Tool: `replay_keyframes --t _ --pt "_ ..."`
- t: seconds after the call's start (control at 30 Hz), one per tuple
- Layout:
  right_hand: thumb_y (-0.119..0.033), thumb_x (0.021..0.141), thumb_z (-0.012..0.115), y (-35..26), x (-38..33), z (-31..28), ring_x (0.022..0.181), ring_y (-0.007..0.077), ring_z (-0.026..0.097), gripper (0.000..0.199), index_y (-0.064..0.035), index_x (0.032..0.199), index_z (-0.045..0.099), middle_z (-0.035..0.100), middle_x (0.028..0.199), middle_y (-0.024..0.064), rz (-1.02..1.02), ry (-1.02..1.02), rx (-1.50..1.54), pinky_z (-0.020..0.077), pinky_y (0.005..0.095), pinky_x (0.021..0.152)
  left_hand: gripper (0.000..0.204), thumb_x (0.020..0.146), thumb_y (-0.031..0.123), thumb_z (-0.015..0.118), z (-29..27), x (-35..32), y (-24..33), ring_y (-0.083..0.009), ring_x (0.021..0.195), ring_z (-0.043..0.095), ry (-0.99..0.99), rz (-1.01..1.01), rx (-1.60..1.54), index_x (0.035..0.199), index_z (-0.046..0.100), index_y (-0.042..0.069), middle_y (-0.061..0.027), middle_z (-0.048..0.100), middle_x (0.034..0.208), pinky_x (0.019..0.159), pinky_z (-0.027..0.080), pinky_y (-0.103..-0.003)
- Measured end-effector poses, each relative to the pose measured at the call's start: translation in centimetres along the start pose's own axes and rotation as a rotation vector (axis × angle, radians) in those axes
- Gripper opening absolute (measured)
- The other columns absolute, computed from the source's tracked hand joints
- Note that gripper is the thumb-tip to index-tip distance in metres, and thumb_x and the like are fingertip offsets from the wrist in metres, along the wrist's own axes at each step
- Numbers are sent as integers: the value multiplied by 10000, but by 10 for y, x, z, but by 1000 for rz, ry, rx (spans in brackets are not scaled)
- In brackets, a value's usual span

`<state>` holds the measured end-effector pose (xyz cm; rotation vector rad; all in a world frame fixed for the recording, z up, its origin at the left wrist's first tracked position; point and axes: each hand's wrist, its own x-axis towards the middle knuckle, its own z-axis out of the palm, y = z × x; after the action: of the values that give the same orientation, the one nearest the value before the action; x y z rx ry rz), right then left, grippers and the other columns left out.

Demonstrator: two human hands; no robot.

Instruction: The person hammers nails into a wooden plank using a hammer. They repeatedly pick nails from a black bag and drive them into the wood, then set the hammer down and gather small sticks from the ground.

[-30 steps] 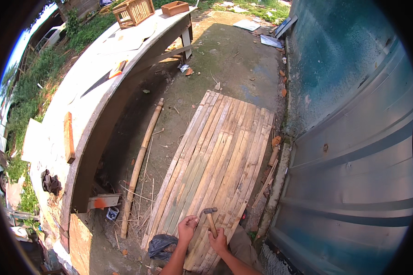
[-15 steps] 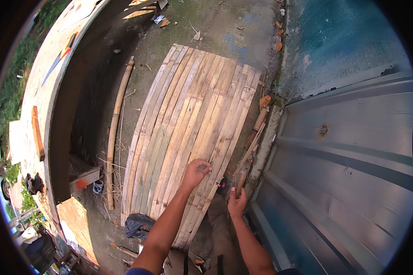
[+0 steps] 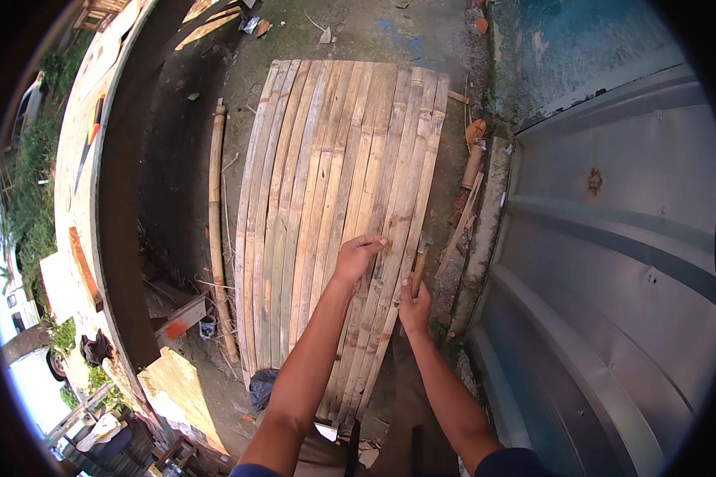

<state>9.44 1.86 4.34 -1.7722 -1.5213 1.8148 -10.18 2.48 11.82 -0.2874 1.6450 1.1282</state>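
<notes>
Running along the left side, a pale surface (image 3: 73,208) carries a saw (image 3: 95,126) with an orange-and-black handle and, nearer the person, a short wooden block (image 3: 85,269). Next comes a bamboo pole (image 3: 216,211), lying on the ground roughly parallel to a wide panel of bamboo slats (image 3: 302,171), which fills the middle. A dark plastic bag (image 3: 261,389) sits at the panel's near left corner. Over the panel's right half, the left hand (image 3: 361,258) has its thumb and forefinger drawn together; whether they pinch something small cannot be told. Just beyond the panel's right edge, the right hand (image 3: 414,308) grips a hammer (image 3: 419,269) by its wooden handle, head upward. Farther right stands a ribbed metal sheet (image 3: 605,318).
</notes>
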Motion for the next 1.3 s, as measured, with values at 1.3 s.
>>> replay_keyframes --t 1.3 --pt "-455 1088 506 63 31 -17 806 139 608 417 -75 1203 633 651 917 26 155 167 1248 508 308 734 125 926 86 781 51 130 -9 -65 743 516 -152 1084 220 1009 784 -7 -11 613 930 646 427 -217"
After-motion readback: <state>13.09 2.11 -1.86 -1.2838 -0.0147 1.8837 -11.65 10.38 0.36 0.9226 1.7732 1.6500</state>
